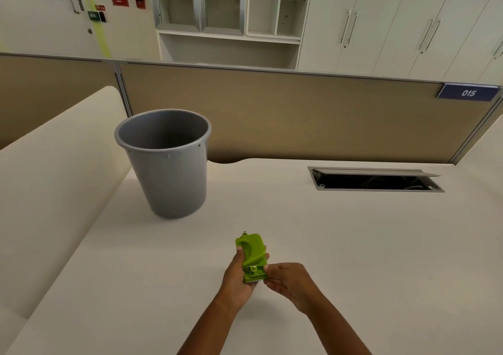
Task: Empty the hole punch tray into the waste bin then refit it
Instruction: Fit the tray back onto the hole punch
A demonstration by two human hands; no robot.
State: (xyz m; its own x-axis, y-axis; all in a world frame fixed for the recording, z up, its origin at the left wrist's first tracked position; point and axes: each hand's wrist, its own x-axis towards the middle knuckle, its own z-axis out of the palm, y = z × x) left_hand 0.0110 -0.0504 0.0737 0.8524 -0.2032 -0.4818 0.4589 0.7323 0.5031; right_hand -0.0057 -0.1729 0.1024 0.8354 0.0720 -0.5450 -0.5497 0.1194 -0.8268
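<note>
A lime-green hole punch [251, 254] is held just above the cream desk, low in the middle of the view, its long axis pointing away from me. My left hand [237, 275] wraps around its left side and underside. My right hand [285, 279] pinches its near end with the fingertips. The tray cannot be made out as a separate piece. A grey waste bin [166, 164] stands upright on the desk to the far left of the punch, its mouth open and its inside dark.
A cable hatch [375, 180] with its lid raised sits in the desk [353, 245] at the right. A tan partition [299, 115] with a blue "015" plate [468, 92] closes off the far edge. A cream side panel [54, 169] runs along the left.
</note>
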